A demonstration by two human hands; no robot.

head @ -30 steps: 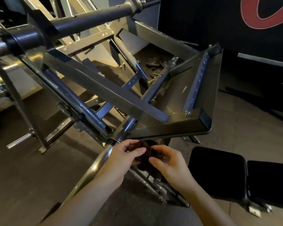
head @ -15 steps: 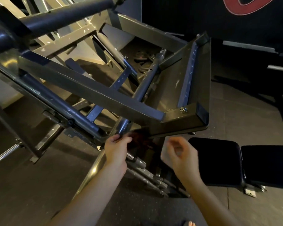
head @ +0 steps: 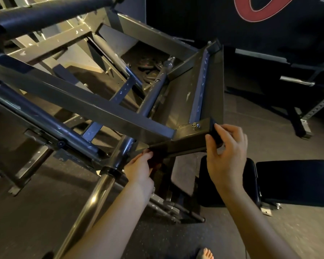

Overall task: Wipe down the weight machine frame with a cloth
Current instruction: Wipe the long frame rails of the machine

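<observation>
A: Head view – where is the cloth (head: 156, 159)?
B: Dark, against the frame (head: 185, 144) bar's underside, pinched by the left hand (head: 139, 170)

A: And the right hand (head: 225, 156)?
B: Fingers curled round that bar's end corner, above the bench pad (head: 295, 182)

1. The weight machine frame (head: 120, 116) fills the left and middle of the view, its near right corner serving as landmark.
2. The right hand (head: 226, 152) holds that corner's end.
3. The left hand (head: 140, 169) grips a cloth (head: 157, 157) against the bar left of the corner.
4. A chrome sleeve (head: 94, 199) runs down-left of the corner.
5. A padded bench (head: 292, 182) lies on the floor (head: 269, 128) right of and below the corner.
</observation>
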